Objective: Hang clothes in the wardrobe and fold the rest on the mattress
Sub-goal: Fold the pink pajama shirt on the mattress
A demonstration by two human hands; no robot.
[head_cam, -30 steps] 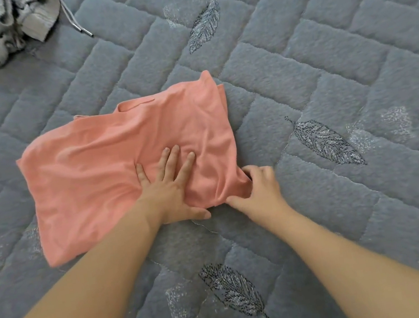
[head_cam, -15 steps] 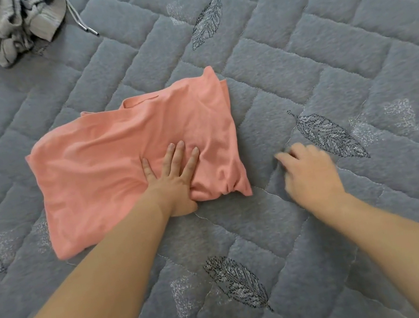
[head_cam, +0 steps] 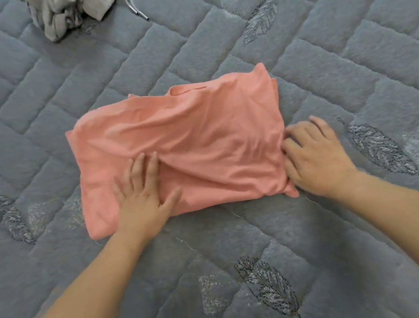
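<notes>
On the grey quilted mattress point(head_cam: 319, 27) the pink top point(head_cam: 185, 140) lies half-folded at centre, left hand point(head_cam: 142, 196) flat on it, right hand point(head_cam: 314, 157) loosely curled at its three-o'clock edge; smooth wrinkles before folding.

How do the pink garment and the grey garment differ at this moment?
The pink garment lies folded flat mid-mattress; the grey garment sits crumpled at the far edge of view. The left hand presses the pink garment and the right hand touches its edge; the grey garment is untouched. Both rest on the quilted mattress.
</notes>
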